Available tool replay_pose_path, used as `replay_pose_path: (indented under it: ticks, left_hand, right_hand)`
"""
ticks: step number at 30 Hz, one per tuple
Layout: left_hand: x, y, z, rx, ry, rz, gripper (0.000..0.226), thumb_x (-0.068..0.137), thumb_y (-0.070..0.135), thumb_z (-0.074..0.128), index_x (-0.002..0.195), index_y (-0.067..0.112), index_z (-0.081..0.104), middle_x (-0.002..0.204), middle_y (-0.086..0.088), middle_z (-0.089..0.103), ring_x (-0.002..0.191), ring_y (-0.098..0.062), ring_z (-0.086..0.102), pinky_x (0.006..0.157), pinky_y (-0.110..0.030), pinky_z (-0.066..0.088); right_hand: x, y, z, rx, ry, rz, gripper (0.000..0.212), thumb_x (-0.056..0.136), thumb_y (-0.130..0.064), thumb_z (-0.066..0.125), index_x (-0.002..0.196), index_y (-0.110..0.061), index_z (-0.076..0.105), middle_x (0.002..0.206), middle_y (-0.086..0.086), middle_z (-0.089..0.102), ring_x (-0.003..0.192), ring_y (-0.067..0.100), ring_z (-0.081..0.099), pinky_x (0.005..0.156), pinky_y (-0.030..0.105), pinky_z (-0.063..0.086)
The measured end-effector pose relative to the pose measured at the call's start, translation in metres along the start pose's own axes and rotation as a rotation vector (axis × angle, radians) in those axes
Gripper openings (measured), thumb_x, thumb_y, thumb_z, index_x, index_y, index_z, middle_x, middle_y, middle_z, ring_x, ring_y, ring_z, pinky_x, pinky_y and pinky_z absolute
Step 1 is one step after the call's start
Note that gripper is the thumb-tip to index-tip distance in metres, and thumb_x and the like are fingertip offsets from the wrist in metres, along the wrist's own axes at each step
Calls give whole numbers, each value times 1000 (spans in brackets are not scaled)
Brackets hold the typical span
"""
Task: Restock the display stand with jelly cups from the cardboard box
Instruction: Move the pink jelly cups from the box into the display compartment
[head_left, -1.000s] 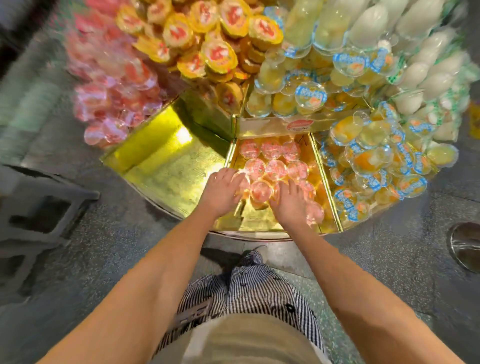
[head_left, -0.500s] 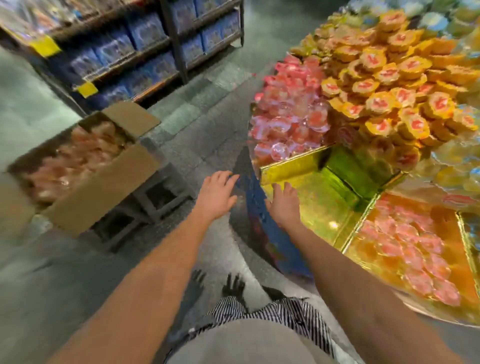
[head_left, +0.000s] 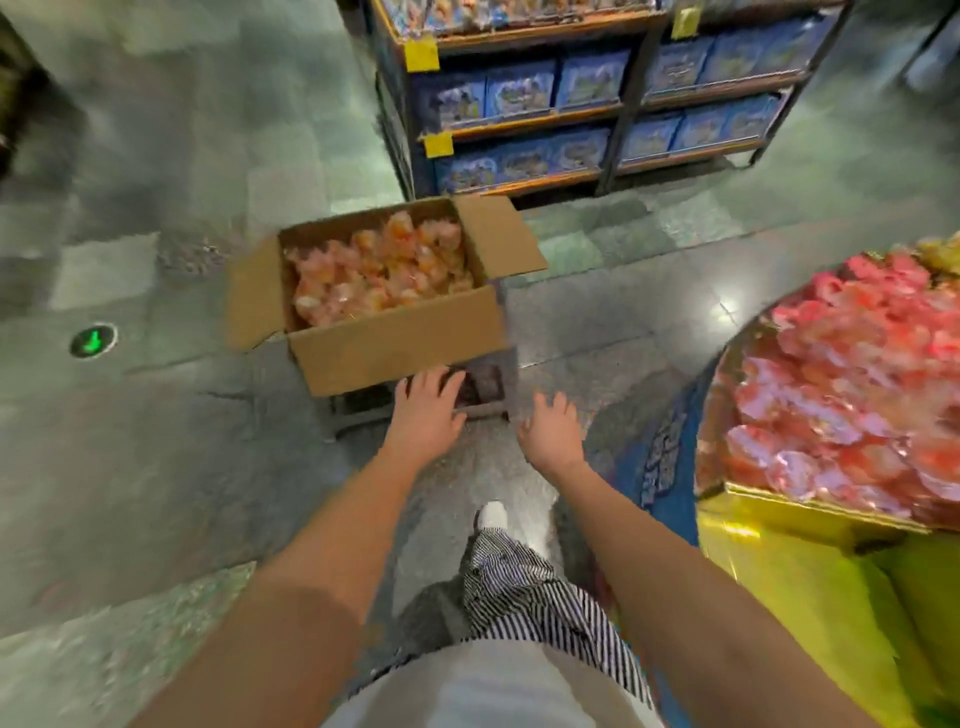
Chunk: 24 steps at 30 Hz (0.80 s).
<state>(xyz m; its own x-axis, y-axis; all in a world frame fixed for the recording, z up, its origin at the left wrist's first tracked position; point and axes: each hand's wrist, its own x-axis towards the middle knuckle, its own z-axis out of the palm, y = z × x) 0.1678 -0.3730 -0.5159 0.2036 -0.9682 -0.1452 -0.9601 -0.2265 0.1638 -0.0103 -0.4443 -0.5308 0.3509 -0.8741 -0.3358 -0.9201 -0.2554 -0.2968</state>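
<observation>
Hovering short of the open brown cardboard box (head_left: 400, 348): left hand (head_left: 428, 402), right hand (head_left: 553, 428), both empty, fingers spread, likely for a two-handed scoop. Pink-orange jelly cups (head_left: 379, 270) fill it; gold foil display stand (head_left: 810, 519) right of hands.

cardboard box (head_left: 395, 343) ahead, display stand (head_left: 810, 519) right

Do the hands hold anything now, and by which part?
Nothing is held: the left hand and the right hand are both open and empty, near the cardboard box.
</observation>
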Motion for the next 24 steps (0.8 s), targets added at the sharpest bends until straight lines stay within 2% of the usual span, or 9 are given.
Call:
replay_pose_path:
  ticks: [3, 6, 12, 15, 20, 24]
  left_hand:
    - [32, -28, -1, -19, -16, -67, 60, 98, 39, 47, 151, 22, 25, 153, -8, 27, 139, -30, 26, 114, -49, 22]
    - [71, -53, -9, -55, -10, -145, 57, 98, 36, 48, 149, 20, 28, 153, -10, 26, 141, -29, 22, 115, -49, 20]
    - [143, -99, -30, -161, 2, -331, 59, 99, 35, 47, 152, 20, 24, 156, -11, 21, 143, -31, 19, 117, -48, 20]
    - [157, -118, -28, -195, -37, -402, 60, 99, 32, 47, 152, 21, 23, 155, -11, 22, 142, -32, 21, 116, -49, 23]
    - [181, -154, -13, -219, -94, -501, 60, 97, 28, 48, 152, 22, 23, 155, -9, 24, 142, -29, 22, 117, -47, 22]
    - [213, -194, -9, -231, -121, -514, 59, 96, 27, 49, 150, 20, 26, 153, -10, 27, 141, -29, 25, 114, -47, 27]
  right_hand:
    - [45, -25, 5, 3, -74, -42, 49, 98, -23, 48, 143, -12, 30, 149, 23, 25, 136, 40, 26, 109, 48, 30]
    - [91, -48, 0, 14, -144, -74, 54, 99, -23, 45, 148, -15, 25, 152, 22, 21, 139, 41, 22, 112, 51, 28]
    - [197, -95, -29, -37, -161, -161, 52, 100, -23, 45, 147, -13, 25, 152, 21, 22, 138, 40, 25, 110, 50, 32]
    - [228, -113, -33, -57, -219, -172, 51, 101, -21, 41, 148, -11, 23, 155, 21, 16, 141, 41, 20, 111, 50, 30]
    - [269, -136, -19, -81, -290, -187, 48, 100, -28, 44, 143, -14, 29, 147, 21, 28, 135, 40, 28, 109, 49, 31]
    - [302, -163, -9, -80, -345, -178, 50, 101, -27, 44, 148, -20, 29, 149, 20, 27, 137, 40, 27, 112, 49, 28]
